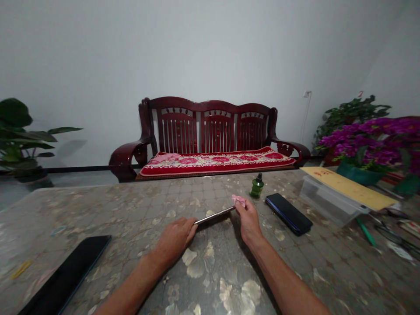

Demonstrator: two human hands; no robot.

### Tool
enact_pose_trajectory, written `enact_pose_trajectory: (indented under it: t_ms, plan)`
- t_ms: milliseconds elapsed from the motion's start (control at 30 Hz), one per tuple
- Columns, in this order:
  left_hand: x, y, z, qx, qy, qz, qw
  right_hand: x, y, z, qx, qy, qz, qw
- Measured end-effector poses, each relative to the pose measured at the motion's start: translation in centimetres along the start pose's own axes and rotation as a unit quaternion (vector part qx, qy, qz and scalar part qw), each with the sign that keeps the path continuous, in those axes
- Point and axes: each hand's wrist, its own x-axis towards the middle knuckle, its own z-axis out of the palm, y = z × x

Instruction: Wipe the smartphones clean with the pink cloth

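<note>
Obs., head view. My left hand [175, 236] is closed around one end of a thin metal bar [215, 215]; the grip covers that end. My right hand [248, 221] pinches a pink cloth [239, 200] at the other end, thumb and fingers together. Whether the cloth wraps the bar or only lies against it, I cannot tell.

Position: the bar spans the gap between the hands, over the middle of the surface [147, 205]. Long axis runs mostly left to right, at a slant: left end closer to the near edge, right end closer to the far edge. The exposed length lies to the right of the left hand and to the left of the right hand. Each hand is at its own end, neither clearly nearer the midpoint. Contact between bar and surface: not resolved.

Surroundings: green bottle [257, 187] upright just beyond the right hand, toward the far edge. Black phone [288, 213] lies to the right of that hand, apart from it. Dark tablet [65, 280] lies toward the near left corner, well apart from the bar.
</note>
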Motion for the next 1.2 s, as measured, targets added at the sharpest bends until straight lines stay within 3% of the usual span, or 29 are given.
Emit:
enact_pose_trajectory:
  t_ms: [167,300,467,667,900,1067,1200]
  plan:
    - [-0.3,1.5,-0.1,0.019,-0.03,-0.023,0.999,0.5,0.9,1.2,0.223,0.037,0.096,0.969]
    - [-0.4,2.7,-0.3,0.032,-0.045,-0.023,0.998,0.6,0.9,1.3,0.272,0.055,0.115,0.954]
    - [-0.3,3.7,-0.5,0.012,-0.046,-0.014,0.999,-0.3,0.0,2.0,0.271,0.057,0.071,0.958]
    - [0.5,3.9,1.3,-0.14,0.051,-0.04,0.988,-3.0,-2.2,3.5,0.233,0.024,0.042,0.971]
    - [0.9,3.1,3.3,-0.377,0.201,-0.027,0.904,-5.0,-6.3,4.6,0.252,-0.074,0.06,0.963]
    - [0.3,2.5,3.1,-0.408,0.237,0.01,0.882,-4.0,-8.5,3.9,0.148,-0.067,-0.066,0.985]
    - [0.0,2.4,2.8,-0.415,0.245,0.028,0.876,-4.2,-9.0,3.4,0.022,-0.119,-0.181,0.976]
